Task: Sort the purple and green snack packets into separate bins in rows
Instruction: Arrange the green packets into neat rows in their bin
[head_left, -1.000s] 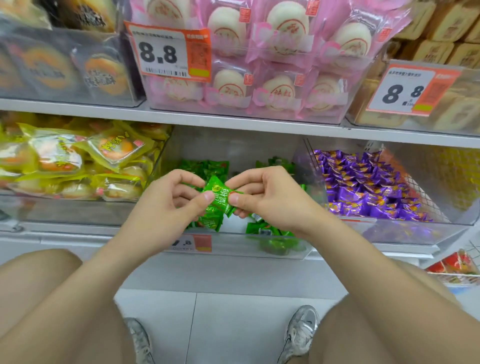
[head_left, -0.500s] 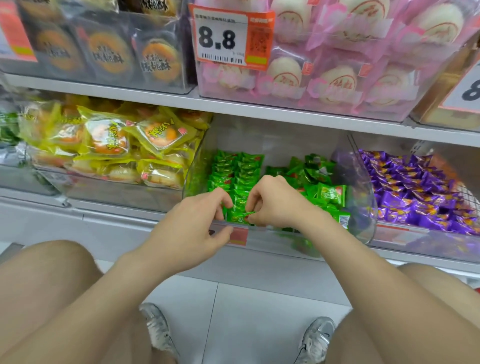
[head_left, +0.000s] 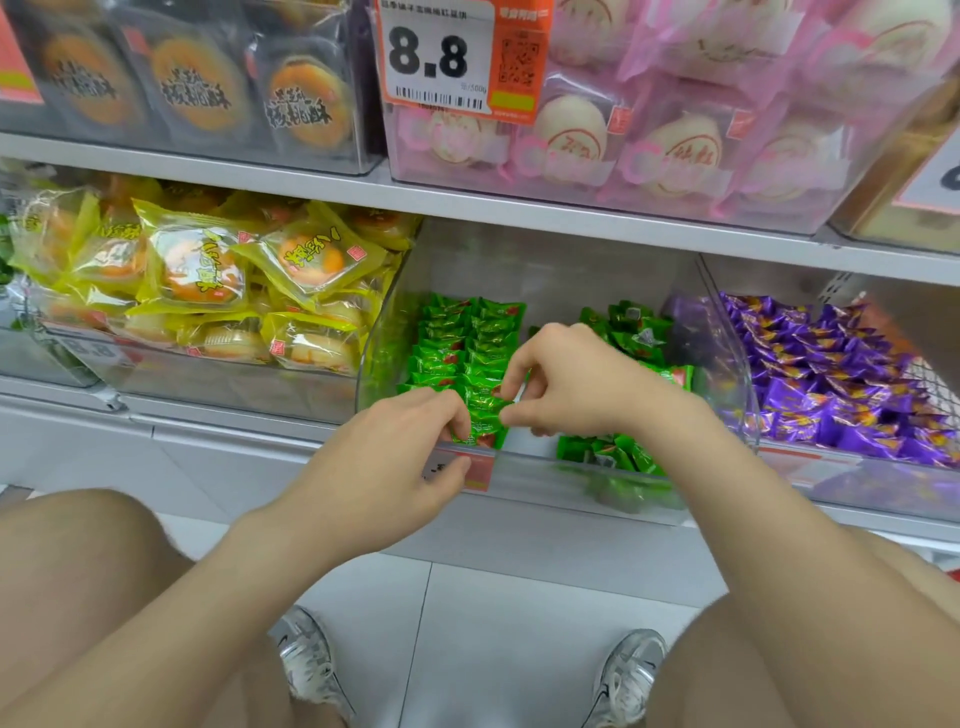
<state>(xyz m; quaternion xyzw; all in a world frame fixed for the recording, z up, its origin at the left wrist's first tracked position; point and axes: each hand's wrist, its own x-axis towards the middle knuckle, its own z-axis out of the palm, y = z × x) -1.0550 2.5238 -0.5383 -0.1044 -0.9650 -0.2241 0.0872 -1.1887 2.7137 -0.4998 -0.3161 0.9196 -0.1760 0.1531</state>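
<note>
A clear plastic bin (head_left: 571, 480) on the lower shelf holds green snack packets: two neat rows (head_left: 467, 343) at its left, a loose heap (head_left: 636, 332) at its right. My left hand (head_left: 395, 457) and my right hand (head_left: 566, 384) both pinch one green packet (head_left: 480, 421) at the front end of the rows, just inside the bin's front wall. The bin to the right (head_left: 810, 467) is filled with purple packets (head_left: 831, 374) lying in rough rows.
Yellow-wrapped cakes (head_left: 208, 280) fill the bin to the left. On the upper shelf (head_left: 519, 205) stand bins of pink-wrapped buns (head_left: 675, 135) and dark-wrapped biscuits (head_left: 197, 88), with an 8.8 price tag (head_left: 441, 57). My knees and shoes are over the tiled floor (head_left: 467, 623).
Both hands carried the green packet from mid-air down into the bin, to the front end of the rows. The camera has moved closer and turned left.
</note>
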